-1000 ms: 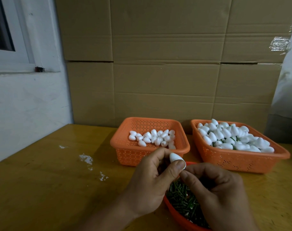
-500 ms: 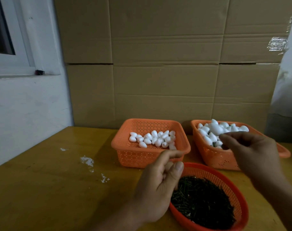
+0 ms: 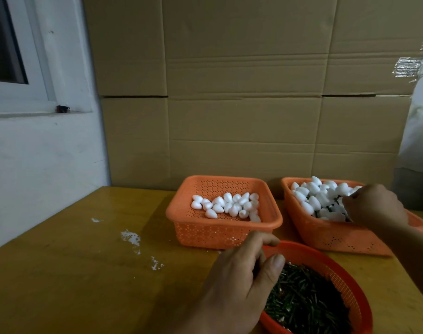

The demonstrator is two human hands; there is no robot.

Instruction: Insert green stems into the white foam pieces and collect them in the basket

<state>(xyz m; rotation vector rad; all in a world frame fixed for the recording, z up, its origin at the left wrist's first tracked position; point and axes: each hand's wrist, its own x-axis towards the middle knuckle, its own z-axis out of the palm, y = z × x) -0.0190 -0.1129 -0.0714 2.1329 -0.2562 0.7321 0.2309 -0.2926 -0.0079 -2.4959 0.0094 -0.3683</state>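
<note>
Flattened brown cardboard sheets [image 3: 241, 92] stand upright behind a yellow-brown wooden surface [image 3: 73, 273], with a white wall and the corner of a white window frame [image 3: 24, 92] to the left. White flecks [image 3: 130, 238] are scattered on the wood.

Two orange perforated plastic baskets sit side by side at the back. The square basket on the left [image 3: 223, 233] holds a loose single layer of plain white egg-shaped foam pieces [image 3: 229, 204] toward its far side. The rectangular basket on the right [image 3: 331, 235] is heaped with white foam pieces that have dark green stems poking out between them [image 3: 319, 196].

Nearer the camera, a round red-orange mesh bowl [image 3: 345, 280] is filled with short dark green stems [image 3: 309, 302].

The left hand [image 3: 239, 290] hovers at the near-left rim of the round bowl, its thumb and curled fingers loosely drawn toward each other; I cannot tell whether anything lies between them. The right hand [image 3: 374, 206] reaches over the heaped right basket, palm down, fingertips curled among the stemmed foam pieces; whether it pinches one cannot be made out. The two hands are well apart.
</note>
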